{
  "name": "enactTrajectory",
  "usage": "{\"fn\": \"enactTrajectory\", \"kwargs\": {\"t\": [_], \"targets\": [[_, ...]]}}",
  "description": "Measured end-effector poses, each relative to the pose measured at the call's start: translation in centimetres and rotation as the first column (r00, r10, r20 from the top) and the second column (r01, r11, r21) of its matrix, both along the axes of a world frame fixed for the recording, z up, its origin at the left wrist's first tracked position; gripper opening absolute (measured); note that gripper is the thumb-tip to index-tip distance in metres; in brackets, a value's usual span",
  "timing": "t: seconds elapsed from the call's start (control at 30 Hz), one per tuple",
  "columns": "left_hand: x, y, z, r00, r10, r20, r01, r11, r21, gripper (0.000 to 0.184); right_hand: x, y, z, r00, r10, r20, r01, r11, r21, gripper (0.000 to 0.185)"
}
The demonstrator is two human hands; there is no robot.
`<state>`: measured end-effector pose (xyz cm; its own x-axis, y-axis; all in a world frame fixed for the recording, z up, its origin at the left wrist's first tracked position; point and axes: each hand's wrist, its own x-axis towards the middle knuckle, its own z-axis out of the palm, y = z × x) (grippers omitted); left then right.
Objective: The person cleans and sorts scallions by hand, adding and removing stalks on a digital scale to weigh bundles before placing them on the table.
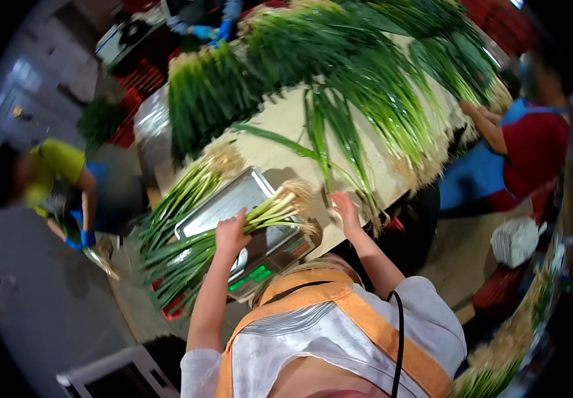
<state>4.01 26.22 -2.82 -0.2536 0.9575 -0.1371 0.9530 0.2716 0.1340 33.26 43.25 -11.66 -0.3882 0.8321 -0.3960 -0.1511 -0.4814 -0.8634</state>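
My left hand (pixel 232 233) is closed round the stalks of a bunch of green onions (pixel 276 205) lying across the metal tray of a scale (pixel 256 180). The roots of this bunch point right and its green tops hang over the left side. A green display (pixel 250 278) glows on the scale's near side. My right hand (pixel 346 211) is open above the table edge, fingers apart, beside a few loose green onions (pixel 339 129). Another bunch of green onions (pixel 190 182) lies just behind the tray, roots toward the back.
Thick rows of green onions (pixel 313 50) cover the back of the pale table (pixel 280 142). One person in a red shirt (pixel 538 149) works at the right. At the left, another in a yellow top (pixel 64 159) holds stalks; blue gloves (pixel 222 32) show at the far side.
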Motion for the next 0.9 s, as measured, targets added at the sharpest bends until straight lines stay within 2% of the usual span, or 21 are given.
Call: {"fn": "enactTrajectory", "kwargs": {"t": [0.13, 0.2, 0.27, 0.33, 0.47, 0.6, 0.67, 0.73, 0.87, 0.9], "targets": [[-3.5, 0.9, 0.6, 0.996, 0.028, -0.081, -0.025, 0.999, 0.041, 0.081, 1.7, 0.0, 0.1, 0.997, -0.073, -0.001, 0.073, 0.997, -0.034, 0.059], [-5.7, 1.3, 2.0, 0.986, 0.129, -0.107, -0.127, 0.992, 0.024, 0.081, 2.9, -0.4, -0.1, 0.996, -0.091, 0.019, 0.092, 0.995, -0.041, 0.059], [-8.2, 2.3, 3.6, 0.957, 0.236, -0.171, -0.25, 0.966, -0.067, 0.079, 4.1, -0.9, -0.9, 0.99, -0.138, -0.002, 0.138, 0.99, -0.034, 0.056], [-12.1, 2.2, 3.8, 0.942, 0.283, -0.179, -0.289, 0.957, -0.009, 0.078, 5.1, -1.7, -1.8, 0.986, -0.168, -0.021, 0.167, 0.985, -0.037, 0.053], [-19.6, 3.3, 5.0, 0.871, 0.403, -0.282, -0.416, 0.909, 0.013, 0.075, 7.3, -2.2, -1.4, 0.965, -0.247, 0.091, 0.254, 0.965, -0.066, 0.043], [-26.0, 4.2, 5.6, 0.85, 0.487, -0.201, -0.49, 0.871, 0.041, 0.07, 10.1, -3.6, -0.1, 0.948, -0.259, 0.184, 0.234, 0.961, 0.15, 0.046], [-28.9, 4.5, 5.0, 0.831, 0.517, -0.204, -0.526, 0.851, 0.013, 0.072, 11.8, -4.1, 1.1, 0.926, -0.317, 0.206, 0.31, 0.949, 0.062, 0.049], [-31.0, 4.7, 4.1, 0.812, 0.563, -0.155, -0.568, 0.823, 0.017, 0.076, 14.8, -5.1, 0.5, 0.9, -0.397, 0.18, 0.42, 0.901, -0.112, 0.041], [-32.8, 5.4, -0.6, 0.74, 0.672, -0.044, -0.672, 0.733, -0.103, 0.085, 18.5, -9.3, 1.2, 0.84, -0.438, 0.322, 0.492, 0.863, -0.111, 0.045], [-33.3, 5.1, -3.7, 0.715, 0.698, 0.048, -0.69, 0.715, -0.115, 0.094, 18.8, -10.2, 1.8, 0.824, -0.447, 0.347, 0.508, 0.855, -0.106, 0.045]]}}
